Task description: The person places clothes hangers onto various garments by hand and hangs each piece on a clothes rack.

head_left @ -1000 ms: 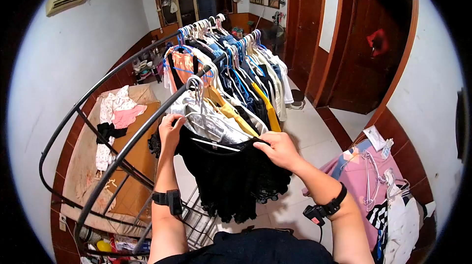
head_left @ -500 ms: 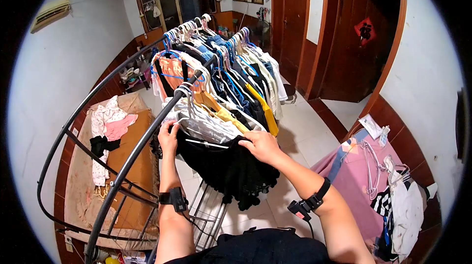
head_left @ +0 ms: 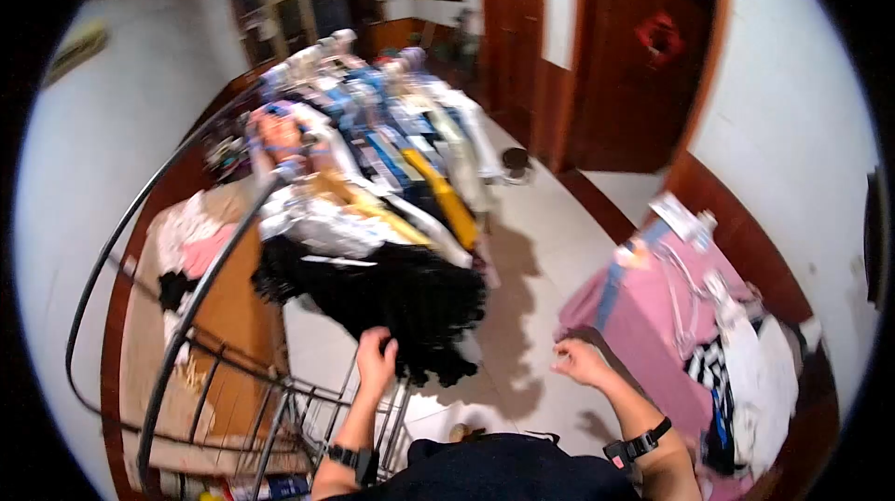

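"Blur smears the rack [head_left: 199, 294] and its packed clothes [head_left: 401, 151], so single garments are hard to part. Of the hanger [head_left: 337, 260], only a white strip shows at the neckline of the black top [head_left: 373, 294]."

"Where does the top hang?"

"At the near end, in front of a pale garment [head_left: 326, 221], above the person's left hand [head_left: 376, 366], with its lowest hem dropping to the right of that hand."

"Does the hand grip it?"

"One cannot tell: its fingers are bent, and whether they touch cloth or press together is unclear."

"And the right hand [head_left: 583, 364]?"

"Well apart from the top, near the pink cover [head_left: 643, 324], fingers curled; whether the tips meet cannot be made out. The bottom of the view cuts off both arms."
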`<state>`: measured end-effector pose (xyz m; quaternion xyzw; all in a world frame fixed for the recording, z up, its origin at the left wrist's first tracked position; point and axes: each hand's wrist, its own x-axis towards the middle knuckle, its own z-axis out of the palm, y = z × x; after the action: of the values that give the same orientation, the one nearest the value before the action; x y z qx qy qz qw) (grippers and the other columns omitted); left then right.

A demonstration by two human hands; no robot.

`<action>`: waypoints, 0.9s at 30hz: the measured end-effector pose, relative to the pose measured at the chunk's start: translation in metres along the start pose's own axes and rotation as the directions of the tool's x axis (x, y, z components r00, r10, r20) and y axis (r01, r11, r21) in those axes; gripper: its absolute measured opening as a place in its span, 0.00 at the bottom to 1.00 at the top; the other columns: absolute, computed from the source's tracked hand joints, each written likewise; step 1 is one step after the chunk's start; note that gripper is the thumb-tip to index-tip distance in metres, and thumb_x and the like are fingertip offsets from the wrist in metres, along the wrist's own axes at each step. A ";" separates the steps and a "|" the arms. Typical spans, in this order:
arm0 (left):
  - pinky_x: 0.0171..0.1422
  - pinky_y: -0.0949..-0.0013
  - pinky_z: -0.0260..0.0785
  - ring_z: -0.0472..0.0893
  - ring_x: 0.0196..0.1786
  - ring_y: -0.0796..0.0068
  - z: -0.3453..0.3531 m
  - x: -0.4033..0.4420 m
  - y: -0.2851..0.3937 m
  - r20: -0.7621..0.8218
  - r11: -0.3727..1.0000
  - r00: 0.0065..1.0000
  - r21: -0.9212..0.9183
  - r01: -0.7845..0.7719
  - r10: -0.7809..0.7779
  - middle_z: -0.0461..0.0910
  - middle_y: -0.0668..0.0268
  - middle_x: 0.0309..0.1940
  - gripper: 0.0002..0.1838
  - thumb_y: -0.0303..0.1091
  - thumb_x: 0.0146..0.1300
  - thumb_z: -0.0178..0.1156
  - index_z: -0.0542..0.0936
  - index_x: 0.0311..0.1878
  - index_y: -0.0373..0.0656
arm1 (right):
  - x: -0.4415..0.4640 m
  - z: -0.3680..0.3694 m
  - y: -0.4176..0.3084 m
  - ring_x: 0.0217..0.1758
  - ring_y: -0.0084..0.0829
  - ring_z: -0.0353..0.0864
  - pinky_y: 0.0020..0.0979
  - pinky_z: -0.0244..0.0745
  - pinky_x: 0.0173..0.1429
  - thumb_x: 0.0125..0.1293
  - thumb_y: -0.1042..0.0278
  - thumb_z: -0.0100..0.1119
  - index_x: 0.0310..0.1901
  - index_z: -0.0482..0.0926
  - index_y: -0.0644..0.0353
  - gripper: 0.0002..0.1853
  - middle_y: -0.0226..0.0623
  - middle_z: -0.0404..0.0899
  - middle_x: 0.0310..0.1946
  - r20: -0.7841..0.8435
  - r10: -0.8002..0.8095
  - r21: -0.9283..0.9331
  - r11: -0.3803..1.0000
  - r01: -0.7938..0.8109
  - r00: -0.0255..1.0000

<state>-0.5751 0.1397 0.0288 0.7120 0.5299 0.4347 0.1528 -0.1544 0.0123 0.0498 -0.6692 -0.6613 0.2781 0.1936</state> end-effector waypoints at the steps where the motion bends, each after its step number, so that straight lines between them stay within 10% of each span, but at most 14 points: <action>1: 0.45 0.61 0.74 0.81 0.39 0.57 0.025 -0.035 0.011 0.118 0.989 0.989 -0.100 0.106 -0.094 0.81 0.54 0.37 0.09 0.28 0.55 0.63 0.81 0.40 0.38 | -0.033 0.020 0.038 0.39 0.33 0.81 0.32 0.77 0.47 0.56 0.59 0.71 0.48 0.79 0.62 0.22 0.41 0.81 0.36 0.001 0.035 0.047 0.998 -0.035 0.999; 8: 0.38 0.67 0.74 0.84 0.32 0.65 0.135 -0.155 0.164 0.719 0.979 0.689 -0.190 0.073 0.088 0.83 0.57 0.30 0.06 0.31 0.57 0.66 0.84 0.35 0.39 | -0.244 0.071 0.114 0.46 0.30 0.81 0.31 0.77 0.52 0.63 0.59 0.66 0.52 0.77 0.64 0.22 0.41 0.83 0.44 0.174 0.454 0.697 0.570 -0.436 0.874; 12: 0.38 0.66 0.74 0.83 0.32 0.61 0.186 -0.161 0.245 0.759 0.932 0.542 -0.315 -0.179 0.361 0.82 0.57 0.30 0.06 0.32 0.57 0.66 0.84 0.35 0.40 | -0.303 0.066 0.154 0.46 0.31 0.81 0.31 0.77 0.52 0.63 0.59 0.66 0.53 0.76 0.66 0.22 0.43 0.83 0.43 0.059 0.513 0.756 0.537 -0.374 0.856; 19: 0.41 0.65 0.75 0.84 0.35 0.63 0.259 -0.208 0.359 0.723 0.829 0.420 -0.533 -0.167 0.549 0.83 0.57 0.33 0.06 0.32 0.59 0.65 0.84 0.35 0.40 | -0.420 0.027 0.177 0.41 0.25 0.81 0.27 0.75 0.47 0.65 0.65 0.63 0.51 0.76 0.68 0.18 0.39 0.83 0.41 -0.267 0.645 0.753 0.603 -0.262 0.716; 27: 0.36 0.65 0.72 0.82 0.31 0.65 0.308 -0.233 0.438 0.768 0.754 0.097 -0.584 -0.299 0.633 0.82 0.58 0.28 0.07 0.31 0.57 0.67 0.81 0.32 0.37 | -0.485 0.043 0.205 0.37 0.24 0.77 0.29 0.73 0.41 0.65 0.60 0.64 0.49 0.77 0.65 0.18 0.32 0.79 0.36 -0.204 0.796 0.952 0.298 -0.076 0.570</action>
<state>-0.0759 -0.1633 0.0422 0.9226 0.0051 0.0194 0.3854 -0.0083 -0.4838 -0.0558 -0.6829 -0.0672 0.3611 0.6314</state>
